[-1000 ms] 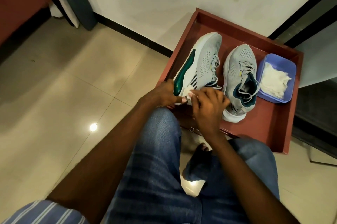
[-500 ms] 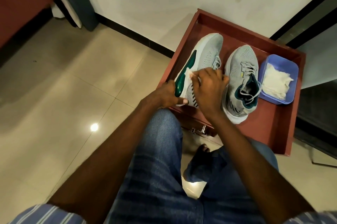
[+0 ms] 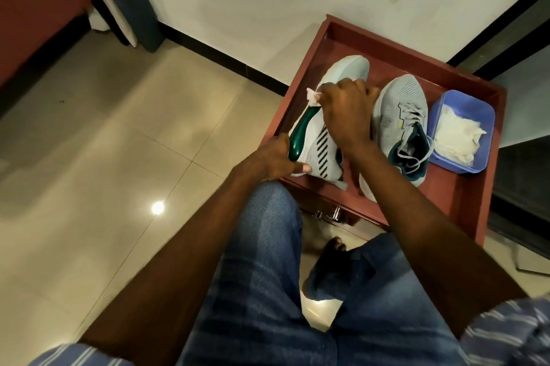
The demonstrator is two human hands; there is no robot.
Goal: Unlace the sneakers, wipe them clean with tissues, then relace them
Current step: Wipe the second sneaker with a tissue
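Head view: grey-and-green sneaker [image 3: 320, 130] tilted — left hand [image 3: 272, 158] grips heel, right hand [image 3: 346, 109] pinches tissue [image 3: 312, 96].

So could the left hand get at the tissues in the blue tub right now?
Probably not: the left hand grips the tilted sneaker's heel, and the right hand and the other sneaker lie between it and the blue tub.

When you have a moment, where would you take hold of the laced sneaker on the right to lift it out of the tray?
Probably the heel collar of the laced sneaker, from the near side: it stands upright, heel toward the person, its dark opening gaping for fingers to hook inside.
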